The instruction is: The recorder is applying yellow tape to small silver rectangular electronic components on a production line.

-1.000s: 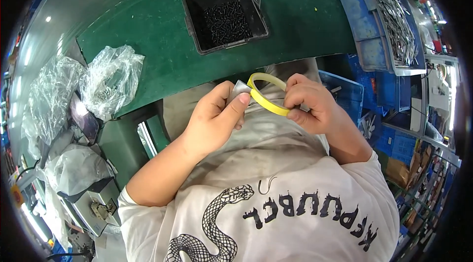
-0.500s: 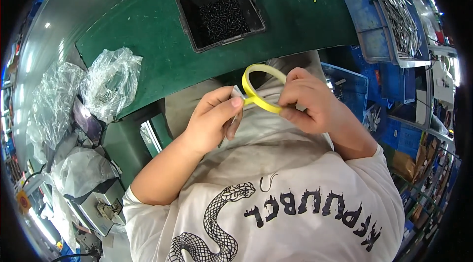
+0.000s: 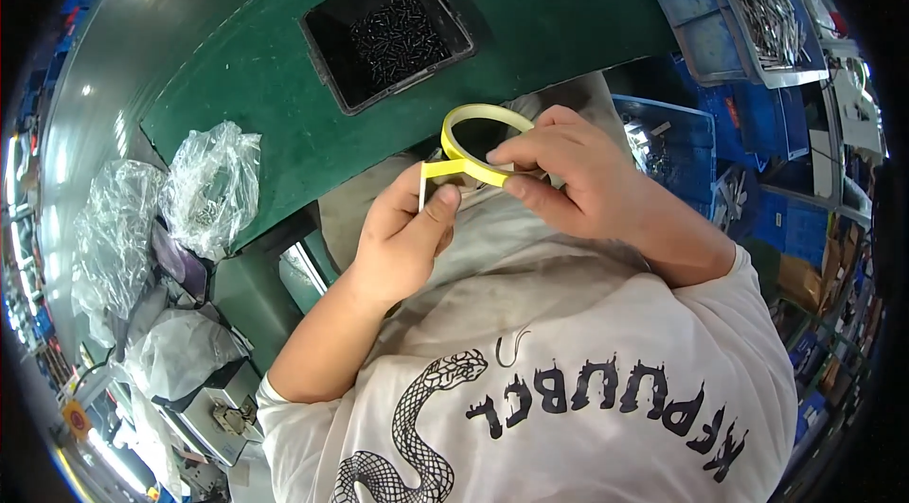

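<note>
A narrow ring-shaped roll of yellow tape (image 3: 485, 172) is pinched at its near right side by my right hand (image 3: 589, 183), thumb outside and fingertips reaching into the ring. From the roll a short yellow strip runs left to the upper end of a thin, pale, flat piece (image 3: 422, 191). My left hand (image 3: 400, 240) is closed on that piece, its thumb toward the roll. Most of the piece is hidden by the fingers, so its kind cannot be made out. Both hands are above my lap, just off the near edge of the green table (image 3: 275, 115).
A black bin (image 3: 331, 77) of small dark screw-like parts stands on the table. Crumpled clear plastic bags (image 3: 213, 186) lie at the left. A blue crate (image 3: 710, 39) of thin metal pieces is at the far right, another blue crate (image 3: 677, 148) below it.
The yellow strip now stretches flat and longer between the roll and the pale piece. My left hand has shifted left relative to the roll, and the piece has turned edge-on. The whole view has shifted slightly.
</note>
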Demonstrator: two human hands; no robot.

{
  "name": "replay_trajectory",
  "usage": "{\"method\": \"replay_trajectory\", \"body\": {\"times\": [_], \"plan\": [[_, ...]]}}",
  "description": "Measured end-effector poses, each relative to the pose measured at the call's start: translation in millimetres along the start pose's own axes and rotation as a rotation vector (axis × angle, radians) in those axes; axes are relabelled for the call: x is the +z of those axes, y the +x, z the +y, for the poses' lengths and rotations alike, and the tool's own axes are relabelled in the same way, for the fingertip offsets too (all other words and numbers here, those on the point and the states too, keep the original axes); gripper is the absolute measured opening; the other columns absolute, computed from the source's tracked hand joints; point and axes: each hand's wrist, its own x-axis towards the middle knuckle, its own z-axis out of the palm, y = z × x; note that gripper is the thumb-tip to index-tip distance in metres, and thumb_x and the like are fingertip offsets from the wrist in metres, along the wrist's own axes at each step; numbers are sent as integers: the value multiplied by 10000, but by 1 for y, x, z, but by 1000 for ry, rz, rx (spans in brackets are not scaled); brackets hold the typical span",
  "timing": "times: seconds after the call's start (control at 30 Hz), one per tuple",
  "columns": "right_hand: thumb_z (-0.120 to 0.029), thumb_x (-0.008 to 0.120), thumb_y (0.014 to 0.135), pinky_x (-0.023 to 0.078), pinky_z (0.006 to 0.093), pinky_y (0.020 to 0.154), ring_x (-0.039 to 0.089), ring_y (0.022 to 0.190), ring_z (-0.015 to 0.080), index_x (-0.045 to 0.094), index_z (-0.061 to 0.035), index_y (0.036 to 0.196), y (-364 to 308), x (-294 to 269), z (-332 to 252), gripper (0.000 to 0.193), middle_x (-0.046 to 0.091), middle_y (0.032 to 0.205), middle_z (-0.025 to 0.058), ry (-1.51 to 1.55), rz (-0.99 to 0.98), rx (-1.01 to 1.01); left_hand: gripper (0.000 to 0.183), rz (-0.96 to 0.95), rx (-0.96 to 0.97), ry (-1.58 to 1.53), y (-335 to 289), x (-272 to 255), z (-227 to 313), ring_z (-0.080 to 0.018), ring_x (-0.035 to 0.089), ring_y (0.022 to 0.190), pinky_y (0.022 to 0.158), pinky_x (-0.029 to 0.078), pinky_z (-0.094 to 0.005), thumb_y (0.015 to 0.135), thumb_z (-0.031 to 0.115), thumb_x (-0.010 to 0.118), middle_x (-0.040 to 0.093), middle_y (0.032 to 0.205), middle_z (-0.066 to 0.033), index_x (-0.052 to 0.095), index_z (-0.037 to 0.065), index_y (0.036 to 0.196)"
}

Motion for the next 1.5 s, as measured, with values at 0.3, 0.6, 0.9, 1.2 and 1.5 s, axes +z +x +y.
{"method": "replay_trajectory", "body": {"times": [0.3,0.6,0.9,1.2,1.5], "plan": [[-126,685,873,424,342,710,576,613,207,650,-50,1051,-2,8,4,197,664,766,31,-131,32,-5,230,90,32,111,5,4,2,-78,527,602,538,461,-223,1050,167,465,618,804,-55,570,-29,1108],[-136,671,887,417,341,708,580,621,217,649,-61,1026,0,10,6,160,652,755,43,-127,49,3,195,79,59,105,6,-1,-1,-85,544,601,537,466,-217,1031,125,499,641,835,-84,547,-43,1119],[-128,663,886,404,342,709,540,583,225,647,-63,1026,2,12,2,155,620,697,31,-72,18,27,286,220,20,238,6,1,1,-40,552,655,542,436,-190,846,-46,720,649,857,-30,564,-27,1085],[-164,655,898,408,352,733,573,634,241,635,-54,1081,3,12,2,214,651,755,51,-46,-39,86,199,259,249,551,8,-2,0,-71,595,672,598,474,-215,961,63,600,672,853,-43,614,-31,1135],[-201,655,909,404,351,756,599,690,233,637,-40,1084,5,8,2,238,681,848,69,-75,-92,143,234,190,326,572,5,-1,2,-114,646,675,621,534,-248,1031,116,477,720,899,-81,619,-33,1142]]}}
